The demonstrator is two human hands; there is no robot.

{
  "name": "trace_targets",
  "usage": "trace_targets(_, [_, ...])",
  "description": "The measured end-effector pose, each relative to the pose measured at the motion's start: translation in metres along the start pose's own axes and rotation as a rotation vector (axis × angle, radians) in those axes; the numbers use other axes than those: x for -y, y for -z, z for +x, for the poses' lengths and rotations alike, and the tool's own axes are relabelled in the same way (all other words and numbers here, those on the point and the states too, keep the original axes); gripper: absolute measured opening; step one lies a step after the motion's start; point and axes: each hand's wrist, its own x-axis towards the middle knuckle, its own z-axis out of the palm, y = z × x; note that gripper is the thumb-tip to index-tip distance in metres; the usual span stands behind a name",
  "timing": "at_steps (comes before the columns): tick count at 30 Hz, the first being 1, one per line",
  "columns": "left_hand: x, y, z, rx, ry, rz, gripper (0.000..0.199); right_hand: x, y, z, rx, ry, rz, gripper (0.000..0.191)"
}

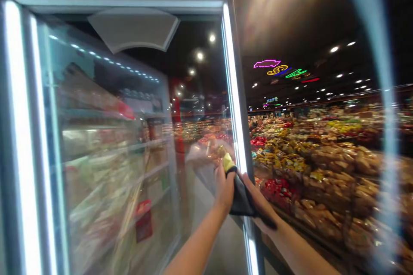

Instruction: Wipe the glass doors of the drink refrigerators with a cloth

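In the head view, my left hand (225,184) is closed on a soft-looking yellow and black piece, perhaps a cloth. Its yellow end (228,162) sticks out above the fingers, and its black part (241,197) hangs down between my two hands. On the other side of it, my right hand (253,191) lies against the black part, close to the lit edge of a glass door (237,129). Most of its fingers are hidden, so its grip is unclear. A dark band-like shape crosses my right wrist. Both hands are in front of the door's right edge.
Behind the glass on the left, shelves of packaged goods (97,189) look blurred. A bright light strip (19,137) runs down the left frame. A pale curved panel (135,30) shows at the top. Heaped bagged goods (335,167) fill the displays at right.
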Motion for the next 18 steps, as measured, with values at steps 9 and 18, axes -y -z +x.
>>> trace_targets(9, [-0.037, 0.094, 0.075, 0.283, -0.556, 0.309, 0.049, 0.013, -0.040, 0.101, -0.531, 0.481, 0.227, 0.065])
trace_targets(18, [-0.033, 0.193, 0.194, -0.170, -0.862, 0.872, 0.051, 0.059, -0.054, 0.204, -0.637, 1.041, -0.680, 0.045])
